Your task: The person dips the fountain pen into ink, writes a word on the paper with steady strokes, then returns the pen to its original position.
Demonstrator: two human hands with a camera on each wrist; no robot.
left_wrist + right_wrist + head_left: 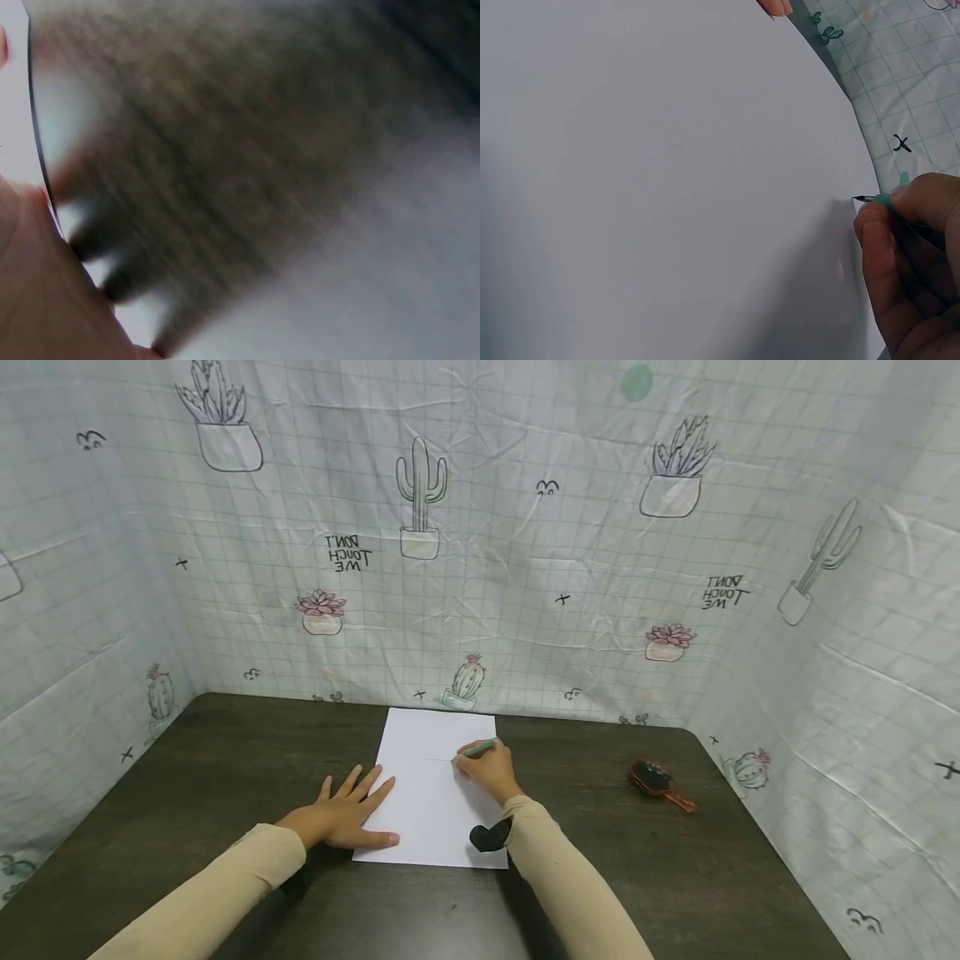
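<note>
A sheet of white paper [431,814] lies on the dark wooden table. My left hand [341,814] rests with fingers spread over the paper's left edge, and part of it [49,292] shows at the lower left of the left wrist view. Above the middle of the sheet, my right hand [492,770] pinches a green pen [478,747] between thumb and fingers. In the right wrist view the dark pen tip [861,199] is right at the paper's surface. A thin, faint line [433,760] runs leftward from near the tip.
A brown hairbrush [654,778] with dark bristles lies on the table [592,852] to the right. Behind and at both sides hangs a white gridded cloth [495,560] printed with cacti. A black wrist device [491,837] sits at the right sleeve, over the paper.
</note>
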